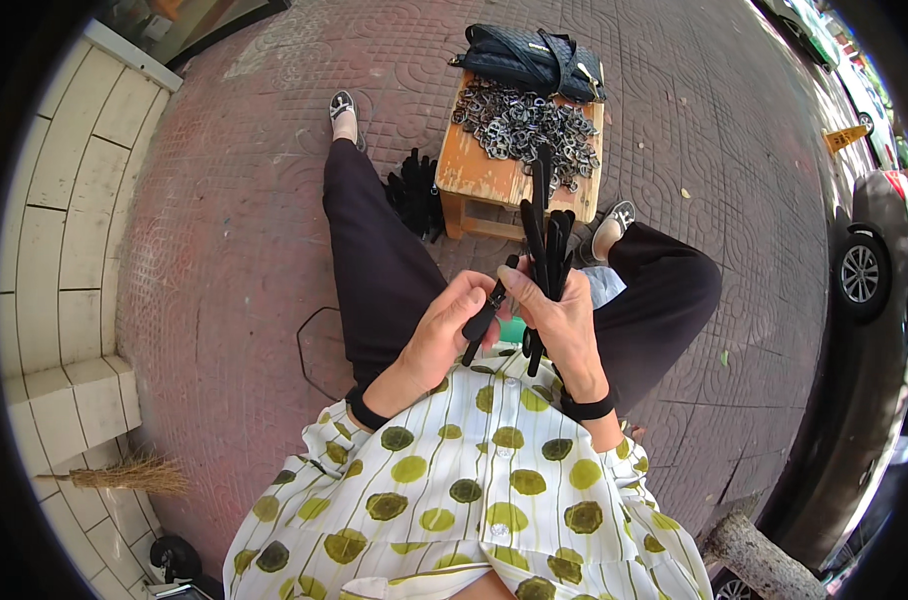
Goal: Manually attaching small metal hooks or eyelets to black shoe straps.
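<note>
My left hand point(436, 328) is closed around one short black strap point(482, 318), in front of my lap. The fingers of my right hand point(566, 328) wrap round a bundle of black straps point(546, 240), whose ends stick up and hang below the hand. My right thumb and fingertips meet the upper end of the left hand's strap; a small dark piece shows there, too small to name. Beyond my hands, a heap of small metal buckles or rings point(524, 125) covers much of a worn wooden stool point(464, 170).
A dark handbag point(524, 58) lies at the stool's far edge. Left of the stool hangs or lies a black bunch of straps point(412, 190). My legs point(379, 250) spread either side. A straw broom point(124, 476) leans at the tiled wall; a parked car point(859, 300) stands right.
</note>
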`<state>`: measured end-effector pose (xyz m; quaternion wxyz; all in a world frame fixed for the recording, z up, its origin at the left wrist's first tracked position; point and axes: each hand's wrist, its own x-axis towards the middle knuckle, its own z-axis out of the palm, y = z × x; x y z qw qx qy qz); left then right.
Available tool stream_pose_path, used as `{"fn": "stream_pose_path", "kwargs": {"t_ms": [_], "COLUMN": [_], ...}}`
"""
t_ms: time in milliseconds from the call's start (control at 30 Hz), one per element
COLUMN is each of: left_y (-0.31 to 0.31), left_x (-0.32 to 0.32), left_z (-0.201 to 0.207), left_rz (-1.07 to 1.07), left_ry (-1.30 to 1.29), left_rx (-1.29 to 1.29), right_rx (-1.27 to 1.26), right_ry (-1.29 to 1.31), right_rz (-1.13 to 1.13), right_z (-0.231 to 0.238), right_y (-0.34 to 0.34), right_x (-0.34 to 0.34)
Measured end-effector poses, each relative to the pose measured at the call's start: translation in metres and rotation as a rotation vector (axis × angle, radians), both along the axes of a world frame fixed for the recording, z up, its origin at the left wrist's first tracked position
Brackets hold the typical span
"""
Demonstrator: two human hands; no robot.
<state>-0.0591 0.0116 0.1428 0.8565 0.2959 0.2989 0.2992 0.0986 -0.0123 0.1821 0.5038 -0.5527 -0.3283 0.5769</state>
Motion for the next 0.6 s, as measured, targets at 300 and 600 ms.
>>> {"fn": "stream_pose_path", "kwargs": {"t_ms": [300, 600], "left_y": [-0.002, -0.008], "left_x": [-0.005, -0.001], "left_z": [-0.014, -0.017], "left_rz": [0.074, 0.154], "left_ry": [0.149, 0.119], "left_rx": [0.469, 0.414], "right_rx": [0.0, -0.03], "right_ry": [-0.085, -0.032], "right_rz": [-0.048, -0.004], "right_z": [-0.016, -0.019], "right_y": [0.0, 0.001], "right_x": [-0.004, -0.004]}}
